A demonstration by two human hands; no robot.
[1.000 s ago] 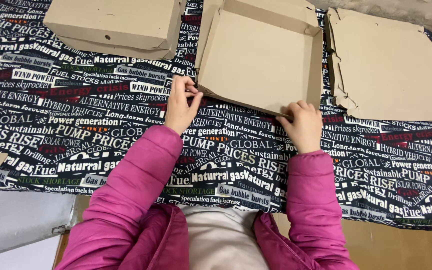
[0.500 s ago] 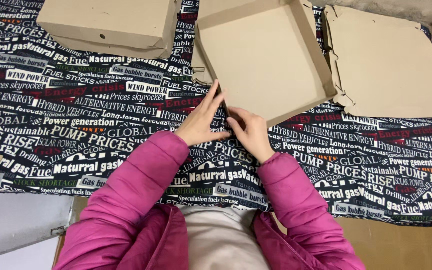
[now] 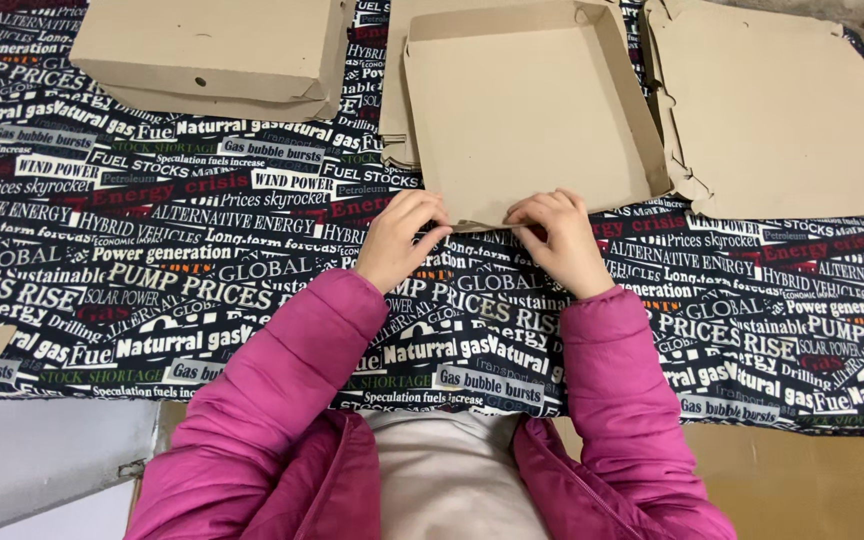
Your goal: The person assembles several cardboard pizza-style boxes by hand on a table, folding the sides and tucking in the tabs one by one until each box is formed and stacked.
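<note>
Cardboard box tray (image 3: 527, 110) lay open side up, tilted slightly. Left hand (image 3: 399, 240) and right hand (image 3: 557, 238), fingers curled, pinched its near edge.

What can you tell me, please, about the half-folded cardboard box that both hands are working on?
The half-folded box is plain brown corrugated cardboard, a shallow square tray lying open side up on the printed tablecloth. Its far, left and right walls stand up; the near wall lies low at the edge, where the left hand and the right hand press it with their fingers. A further cardboard layer shows beneath its left side. It lies between a closed box and a flat blank.
</note>
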